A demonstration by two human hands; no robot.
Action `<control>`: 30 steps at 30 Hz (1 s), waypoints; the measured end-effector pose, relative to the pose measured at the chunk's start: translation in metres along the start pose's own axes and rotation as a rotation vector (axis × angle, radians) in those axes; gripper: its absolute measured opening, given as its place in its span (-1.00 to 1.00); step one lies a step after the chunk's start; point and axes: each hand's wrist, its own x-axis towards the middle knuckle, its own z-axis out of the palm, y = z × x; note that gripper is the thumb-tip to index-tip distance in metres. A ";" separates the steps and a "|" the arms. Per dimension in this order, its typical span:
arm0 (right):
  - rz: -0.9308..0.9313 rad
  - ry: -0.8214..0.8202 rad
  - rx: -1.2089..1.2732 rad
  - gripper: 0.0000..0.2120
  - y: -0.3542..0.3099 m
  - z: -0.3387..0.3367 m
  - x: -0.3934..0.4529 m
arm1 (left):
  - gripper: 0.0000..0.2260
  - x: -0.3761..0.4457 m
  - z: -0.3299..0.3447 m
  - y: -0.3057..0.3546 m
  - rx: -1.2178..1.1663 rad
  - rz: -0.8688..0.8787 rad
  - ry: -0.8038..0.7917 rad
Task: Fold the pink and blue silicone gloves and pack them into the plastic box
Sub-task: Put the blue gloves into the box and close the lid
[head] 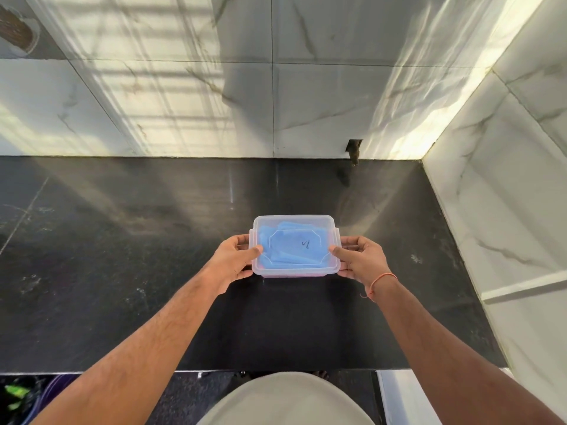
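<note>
Between both hands – lidded plastic box (295, 245) | left hand (234, 260) grips left edge | right hand (362, 259) grips right edge

Bare forearms, orange wrist thread (379, 279), pale shirt (285, 400).

Both arms extended, left hand (234, 259) and right hand (359, 258) gripping inward, thumbs on top.

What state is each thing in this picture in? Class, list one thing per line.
Plastic box: lid on, resting on the dark counter.
Blue glove: folded inside, under the lid.
Pink glove: only a pink edge shows at the bottom.
Left hand: gripping the box's left end.
Right hand: gripping the box's right end.
</note>
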 end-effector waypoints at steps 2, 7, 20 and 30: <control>0.052 -0.022 0.005 -0.69 0.002 -0.002 0.002 | -0.64 0.001 -0.001 0.001 0.011 -0.037 -0.009; 0.241 -0.160 0.100 -0.23 -0.002 -0.007 0.003 | -0.56 0.001 -0.007 0.001 0.016 -0.163 -0.094; 0.037 -0.178 -0.080 -0.84 -0.001 0.009 -0.002 | -0.82 -0.001 0.009 -0.013 0.107 0.120 0.064; -0.254 -0.042 -0.343 -0.46 0.019 0.030 -0.012 | -0.44 -0.005 0.030 -0.033 0.458 0.338 0.220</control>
